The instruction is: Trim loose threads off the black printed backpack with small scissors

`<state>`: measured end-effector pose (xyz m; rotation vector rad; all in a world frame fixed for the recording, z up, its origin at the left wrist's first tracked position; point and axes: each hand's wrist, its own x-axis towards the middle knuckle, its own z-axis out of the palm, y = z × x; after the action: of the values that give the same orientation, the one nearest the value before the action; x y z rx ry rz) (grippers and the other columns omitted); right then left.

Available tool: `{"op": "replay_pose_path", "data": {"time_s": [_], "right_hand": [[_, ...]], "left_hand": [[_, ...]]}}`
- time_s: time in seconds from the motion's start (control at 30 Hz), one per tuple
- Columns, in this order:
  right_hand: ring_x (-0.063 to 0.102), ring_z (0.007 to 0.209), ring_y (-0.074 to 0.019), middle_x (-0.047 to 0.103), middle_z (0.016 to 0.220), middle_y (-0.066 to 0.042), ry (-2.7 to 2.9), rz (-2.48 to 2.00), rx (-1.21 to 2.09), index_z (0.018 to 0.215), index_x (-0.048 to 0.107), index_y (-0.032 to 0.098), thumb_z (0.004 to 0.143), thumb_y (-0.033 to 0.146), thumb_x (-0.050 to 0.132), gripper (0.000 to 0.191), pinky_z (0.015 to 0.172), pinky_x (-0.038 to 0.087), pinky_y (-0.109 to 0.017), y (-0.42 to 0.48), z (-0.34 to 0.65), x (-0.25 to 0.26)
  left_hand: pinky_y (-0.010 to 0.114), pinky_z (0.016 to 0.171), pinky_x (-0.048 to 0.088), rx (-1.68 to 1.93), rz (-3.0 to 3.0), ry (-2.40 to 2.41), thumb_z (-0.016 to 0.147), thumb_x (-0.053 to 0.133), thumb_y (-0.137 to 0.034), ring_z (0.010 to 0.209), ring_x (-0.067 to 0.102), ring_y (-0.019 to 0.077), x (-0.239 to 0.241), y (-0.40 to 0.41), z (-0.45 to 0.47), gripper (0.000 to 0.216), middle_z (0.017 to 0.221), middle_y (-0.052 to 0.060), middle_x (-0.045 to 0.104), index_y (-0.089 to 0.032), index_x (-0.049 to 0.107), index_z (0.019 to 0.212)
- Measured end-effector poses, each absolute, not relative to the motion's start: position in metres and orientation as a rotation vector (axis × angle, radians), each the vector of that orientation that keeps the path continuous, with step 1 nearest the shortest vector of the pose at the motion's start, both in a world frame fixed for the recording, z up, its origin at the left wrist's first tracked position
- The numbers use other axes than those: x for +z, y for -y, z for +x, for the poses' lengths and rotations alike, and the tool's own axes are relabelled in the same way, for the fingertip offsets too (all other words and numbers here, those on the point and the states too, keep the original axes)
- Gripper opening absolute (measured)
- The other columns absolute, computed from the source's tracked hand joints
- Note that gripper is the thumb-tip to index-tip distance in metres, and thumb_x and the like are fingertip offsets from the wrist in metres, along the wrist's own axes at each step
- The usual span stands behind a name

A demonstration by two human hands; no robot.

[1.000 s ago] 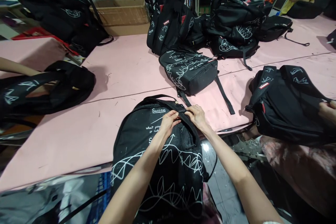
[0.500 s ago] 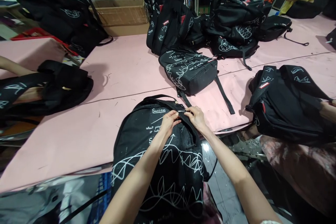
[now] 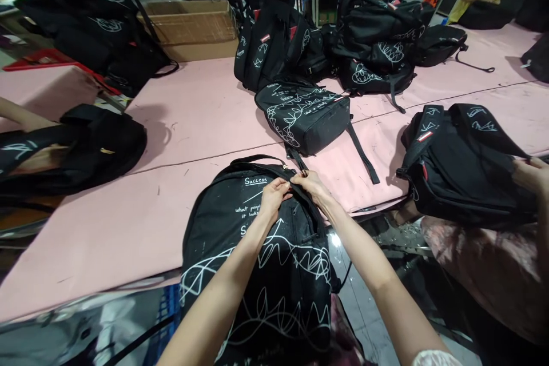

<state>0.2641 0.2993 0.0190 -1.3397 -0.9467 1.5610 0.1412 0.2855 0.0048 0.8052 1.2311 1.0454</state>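
Observation:
A black backpack with white scribbles and the word "Success" leans upright against the near table edge in front of me. My left hand is closed in a pinch at its upper front, by the zipped edge below the top handle. Right beside it, my right hand is closed too, fingertips almost meeting the left ones at the same edge. A slim dark thing shows just above the right fingers, too small to name. Below the hands, a zipped pocket runs down the bag's front right.
Another scribbled backpack lies just beyond on the pink table. Co-workers' hands handle a backpack at left and one at right. More bags pile up behind, near a cardboard box.
My right hand has shifted slightly left, closer to my left hand; the shiny bit between them no longer shows. At right, the co-worker's hand has risen along the strap.

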Motion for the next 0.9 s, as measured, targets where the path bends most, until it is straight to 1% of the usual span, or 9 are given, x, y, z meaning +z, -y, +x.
{"op": "replay_pose_path", "data": {"time_s": [0.13,0.2,0.3,0.4,0.5,0.57,0.63,0.77,0.9], "right_hand": [[0.031,0.037,-0.0041,0.039,0.042,0.011,0.954,-1.371,1.631,0.064,0.049,0.017,0.051,0.006,0.052,0.017,0.039,0.021,-0.019,-0.301,0.269,0.023],[0.027,0.036,-0.0039,0.036,0.042,0.011,0.957,-1.361,1.649,0.067,0.050,0.017,0.055,0.009,0.051,0.014,0.038,0.020,-0.019,-0.301,0.270,0.025],[0.026,0.036,-0.0032,0.035,0.042,0.011,0.988,-1.351,1.620,0.063,0.048,0.017,0.060,0.014,0.054,0.007,0.038,0.020,-0.018,-0.301,0.267,0.024],[0.031,0.036,-0.0040,0.039,0.042,0.010,1.022,-1.380,1.555,0.064,0.051,0.016,0.058,0.009,0.054,0.009,0.039,0.025,-0.018,-0.302,0.263,0.019],[0.049,0.049,-0.0079,0.055,0.054,0.006,1.062,-1.377,1.454,0.073,0.059,0.015,0.061,0.008,0.054,0.014,0.051,0.040,-0.019,-0.303,0.265,0.012],[0.060,0.069,-0.0117,0.066,0.074,0.001,1.140,-1.359,1.343,0.081,0.063,0.016,0.065,0.013,0.058,0.017,0.067,0.045,-0.022,-0.302,0.271,0.009],[0.062,0.084,-0.0152,0.069,0.087,-0.001,1.343,-1.365,1.171,0.085,0.067,0.018,0.070,0.020,0.060,0.017,0.077,0.045,-0.025,-0.299,0.278,0.010],[0.062,0.090,-0.0169,0.069,0.097,-0.002,1.864,-1.377,0.725,0.087,0.069,0.021,0.078,0.020,0.054,0.017,0.076,0.044,-0.025,-0.294,0.284,0.019],[0.061,0.085,-0.0167,0.068,0.096,-0.003,2.091,-1.387,0.526,0.090,0.067,0.020,0.075,0.017,0.055,0.019,0.072,0.043,-0.025,-0.299,0.278,0.024]], "left_hand": [[0.021,0.058,0.047,1.046,0.847,-1.235,0.049,0.074,-0.037,0.059,0.055,0.0097,0.004,-0.287,0.140,0.034,0.063,-0.002,0.059,-0.016,0.057,0.070],[0.021,0.058,0.047,1.043,0.861,-1.235,0.050,0.073,-0.038,0.061,0.055,0.0102,0.003,-0.287,0.141,0.035,0.065,-0.002,0.060,-0.016,0.057,0.072],[0.021,0.058,0.047,1.045,0.884,-1.236,0.050,0.073,-0.039,0.061,0.055,0.0105,0.002,-0.286,0.140,0.035,0.064,-0.002,0.058,-0.016,0.057,0.071],[0.021,0.058,0.047,1.049,0.900,-1.244,0.050,0.073,-0.039,0.060,0.054,0.0100,0.002,-0.286,0.139,0.034,0.063,-0.003,0.057,-0.016,0.057,0.070],[0.021,0.058,0.047,1.052,0.901,-1.248,0.052,0.072,-0.039,0.063,0.056,0.0114,0.002,-0.285,0.138,0.033,0.065,-0.001,0.059,-0.016,0.057,0.070],[0.022,0.058,0.047,1.058,0.893,-1.248,0.052,0.072,-0.038,0.066,0.058,0.0128,0.002,-0.284,0.138,0.032,0.066,0.000,0.060,-0.016,0.056,0.069],[0.022,0.057,0.047,1.066,0.884,-1.251,0.052,0.072,-0.037,0.067,0.059,0.0135,0.002,-0.285,0.139,0.031,0.066,0.000,0.061,-0.016,0.057,0.068],[0.022,0.056,0.048,1.069,0.870,-1.266,0.051,0.071,-0.035,0.066,0.059,0.0138,0.001,-0.286,0.140,0.029,0.063,0.000,0.060,-0.015,0.057,0.067],[0.021,0.055,0.047,1.074,0.863,-1.280,0.049,0.070,-0.029,0.065,0.059,0.0133,0.002,-0.288,0.141,0.029,0.067,0.000,0.062,-0.016,0.058,0.073]]}}
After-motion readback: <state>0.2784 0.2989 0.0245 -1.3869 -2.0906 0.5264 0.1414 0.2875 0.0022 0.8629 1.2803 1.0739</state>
